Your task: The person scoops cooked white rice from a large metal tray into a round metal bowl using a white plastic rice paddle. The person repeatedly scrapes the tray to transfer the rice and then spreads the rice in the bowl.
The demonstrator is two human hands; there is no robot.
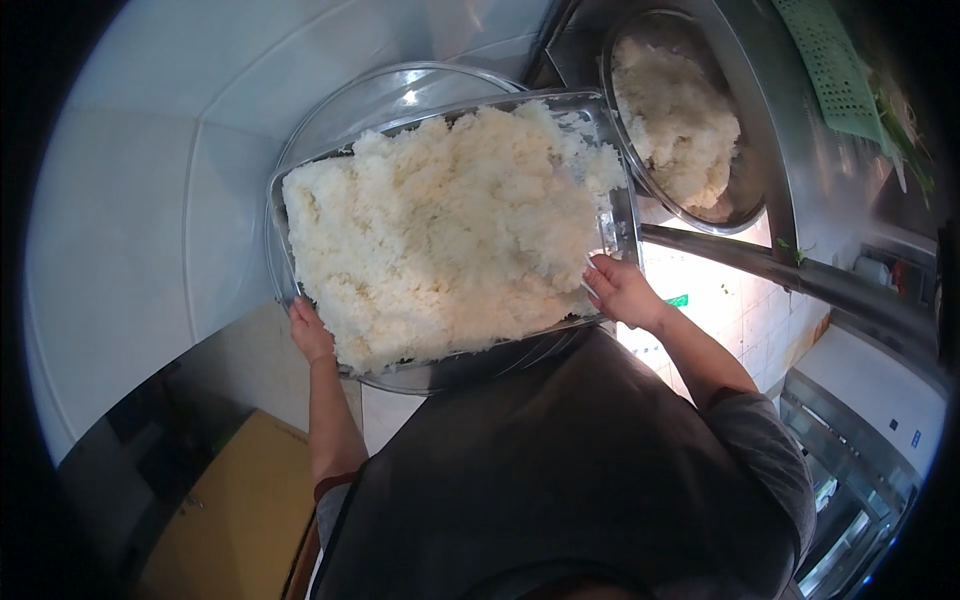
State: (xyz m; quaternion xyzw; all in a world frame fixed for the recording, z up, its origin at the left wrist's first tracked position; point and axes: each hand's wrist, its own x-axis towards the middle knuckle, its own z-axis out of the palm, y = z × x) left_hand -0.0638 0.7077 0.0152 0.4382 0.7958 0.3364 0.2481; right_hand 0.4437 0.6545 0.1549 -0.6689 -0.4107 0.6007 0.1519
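Note:
A rectangular metal tray (pixel 623 214) is heaped with cooked white rice (pixel 442 232), and some bare metal shows along its right end. The tray lies tilted across a large round metal basin (pixel 337 112), which shows around its edges. My left hand (pixel 309 330) grips the rim at the tray's near left corner. Over the near right side, my right hand (pixel 624 292) is closed on a thin white flat utensil (pixel 589 276), mostly hidden by the fingers. The utensil's edge is beside the rice.
Right of the tray, a metal bowl (pixel 739 206) holds more rice (pixel 675 127). A metal counter (pixel 806 172) carries a green perforated basket (pixel 832 75) and green vegetables (pixel 904 135). Below runs a metal bar (pixel 712 244). White wall panels (pixel 142 187) stand close on the left.

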